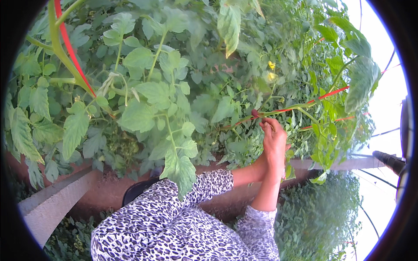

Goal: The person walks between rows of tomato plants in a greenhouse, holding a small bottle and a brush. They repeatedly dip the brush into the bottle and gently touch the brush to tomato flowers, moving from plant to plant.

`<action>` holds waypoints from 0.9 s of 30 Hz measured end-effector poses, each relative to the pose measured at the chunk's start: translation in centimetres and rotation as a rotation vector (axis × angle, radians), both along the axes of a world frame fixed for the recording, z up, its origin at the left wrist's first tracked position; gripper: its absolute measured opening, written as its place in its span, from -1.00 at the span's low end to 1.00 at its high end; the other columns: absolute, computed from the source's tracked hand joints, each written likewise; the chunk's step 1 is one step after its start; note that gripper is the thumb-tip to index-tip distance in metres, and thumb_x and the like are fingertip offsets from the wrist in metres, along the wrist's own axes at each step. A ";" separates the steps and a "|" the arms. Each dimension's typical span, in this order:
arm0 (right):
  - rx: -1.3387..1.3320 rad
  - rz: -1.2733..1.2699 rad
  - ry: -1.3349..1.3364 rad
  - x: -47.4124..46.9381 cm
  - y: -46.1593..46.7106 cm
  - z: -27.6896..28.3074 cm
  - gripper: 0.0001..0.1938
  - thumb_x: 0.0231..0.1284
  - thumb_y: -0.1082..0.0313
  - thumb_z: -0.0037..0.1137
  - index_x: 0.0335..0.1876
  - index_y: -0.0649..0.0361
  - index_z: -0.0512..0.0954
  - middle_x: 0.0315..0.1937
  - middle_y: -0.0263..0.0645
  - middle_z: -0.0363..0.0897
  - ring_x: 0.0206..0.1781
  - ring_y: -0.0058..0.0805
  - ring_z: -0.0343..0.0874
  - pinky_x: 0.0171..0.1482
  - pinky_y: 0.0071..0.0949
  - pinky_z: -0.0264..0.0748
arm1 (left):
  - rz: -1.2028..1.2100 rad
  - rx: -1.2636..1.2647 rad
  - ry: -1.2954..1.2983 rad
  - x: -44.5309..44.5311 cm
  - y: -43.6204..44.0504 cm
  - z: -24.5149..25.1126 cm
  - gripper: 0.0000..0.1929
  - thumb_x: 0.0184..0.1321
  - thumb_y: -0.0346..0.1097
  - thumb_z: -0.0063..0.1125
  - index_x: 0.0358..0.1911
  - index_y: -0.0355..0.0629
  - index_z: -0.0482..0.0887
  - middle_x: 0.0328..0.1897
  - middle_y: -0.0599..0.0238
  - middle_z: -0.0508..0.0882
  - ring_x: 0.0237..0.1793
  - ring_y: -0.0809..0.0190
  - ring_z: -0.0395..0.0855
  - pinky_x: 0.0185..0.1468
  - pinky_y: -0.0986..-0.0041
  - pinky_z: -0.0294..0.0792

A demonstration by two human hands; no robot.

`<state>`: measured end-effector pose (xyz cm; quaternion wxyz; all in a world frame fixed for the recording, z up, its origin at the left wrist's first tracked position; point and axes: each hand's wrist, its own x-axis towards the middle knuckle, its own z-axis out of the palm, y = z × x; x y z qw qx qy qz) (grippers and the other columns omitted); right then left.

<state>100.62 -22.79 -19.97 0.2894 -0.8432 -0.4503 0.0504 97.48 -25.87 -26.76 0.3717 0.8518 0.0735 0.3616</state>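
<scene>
My right hand (274, 138) has its thumb and fingers pinched together at a green tomato stem (294, 107). Red twine (333, 93) runs along and around this stem; whether the fingertips also grip the twine is too small to tell. A small dark red object (254, 113) sits on the stem just beside the fingertips. Behind the right wrist is my left hand (262, 162), mostly hidden, so its fingers and anything in them cannot be made out. Yellow tomato flowers (271, 65) hang above the stem.
Dense tomato foliage (143, 114) fills the left and upper view. Another red twine (70, 45) follows a thick stem at upper left. A concrete beam (55, 202) lies at lower left. A dark pipe (388, 162) is at the right rim. More plants (313, 212) grow at lower right.
</scene>
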 end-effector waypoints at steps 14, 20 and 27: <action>0.731 0.244 0.366 -1.2 -12.0 6.3 -0.77 0.33 0.43 -0.01 -0.07 0.48 0.50 -0.07 0.18 0.56 -0.01 0.03 0.63 0.10 -0.08 0.57 | -0.075 0.020 -0.093 -0.9 1.2 0.5 -0.63 -0.16 -0.16 0.36 -0.33 -0.26 0.60 0.27 -0.05 0.42 0.35 -0.21 0.24 0.33 -0.15 0.09; 1.038 0.290 0.551 4.6 -16.2 1.1 -0.72 0.26 0.28 0.16 -0.07 0.34 0.52 -0.02 0.19 0.55 0.14 0.12 0.51 0.23 0.17 0.41 | -0.185 0.089 -0.076 -3.6 3.4 0.7 -0.50 -0.24 -0.16 0.39 -0.23 -0.34 0.56 0.14 -0.06 0.48 0.30 -0.17 0.31 0.34 -0.06 0.17; 1.158 0.070 1.058 13.2 -10.7 -9.0 -0.76 0.35 0.34 0.03 0.01 0.32 0.47 0.03 0.13 0.54 0.15 -0.06 0.52 0.23 -0.10 0.47 | -0.144 0.092 -0.004 -5.2 2.8 1.6 -0.45 -0.30 -0.20 0.41 -0.14 -0.23 0.55 -0.04 0.00 0.51 0.18 -0.14 0.43 0.23 0.09 0.34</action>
